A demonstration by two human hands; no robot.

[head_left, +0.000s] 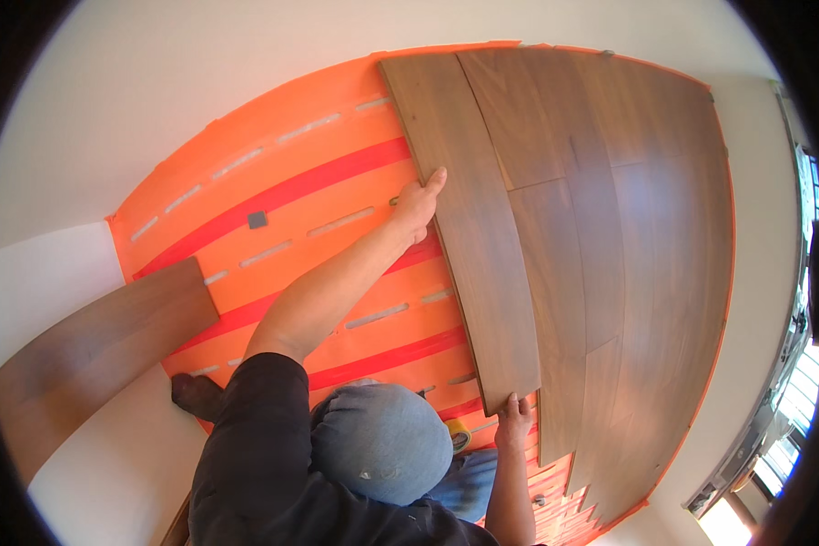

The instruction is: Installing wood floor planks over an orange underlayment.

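My left hand (pixel 419 202) grips the left long edge of a loose brown wood plank (pixel 460 227), thumb on top. My right hand (pixel 514 419) is closed on the plank's near end. The plank lies beside several fitted planks (pixel 628 255) on the right. To its left spreads orange underlayment (pixel 318 255) with red stripes and pale slots. A small grey square piece (pixel 257 219) lies on the underlayment. A yellow tape roll (pixel 460 435) sits just left of my right hand, partly hidden.
Another brown plank (pixel 100 346) lies at the left, near the white wall (pixel 127 100). A dark-socked foot (pixel 196 393) and rounded grey-blue fabric (pixel 382 441) are below my left arm and between my arms. Windows (pixel 801 391) line the far right.
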